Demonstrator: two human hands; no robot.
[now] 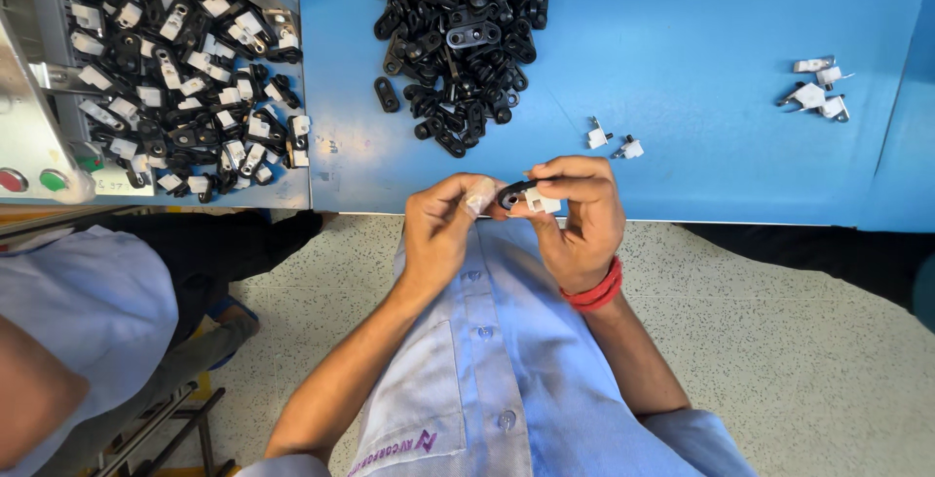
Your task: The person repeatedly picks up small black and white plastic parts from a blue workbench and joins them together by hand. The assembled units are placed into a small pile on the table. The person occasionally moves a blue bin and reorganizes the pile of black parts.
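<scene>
Head-camera view looked straight down over a blue worktable [701,38] and the speckled floor below its near edge. At the far left, a co-worker's pale blue sleeve [83,292] filled the corner, beside a grey machine panel with one red and one green round button [34,182]. Just right of that sat a metal tray [292,190] heaped with black plastic pieces already fitted with small white inserts. Further right, on the bare blue surface, lay a loose pile of flat black plastic link-shaped parts [458,38].

Below that pile, in front of the person's light blue buttoned shirt [487,360], the left hand [443,228] was curled narrow, its thumb and forefinger tips pinched against the left end of a small black plastic link with a white plastic insert [526,197]. That piece sat between the two hands, just off the table's near edge. The right hand [575,219], with a red band [594,294] at its wrist, closed its fingers over the piece from the right.

Two small white plastic clips [614,141] lay just above the hands, and a few more [820,87] lay well apart at the right.
</scene>
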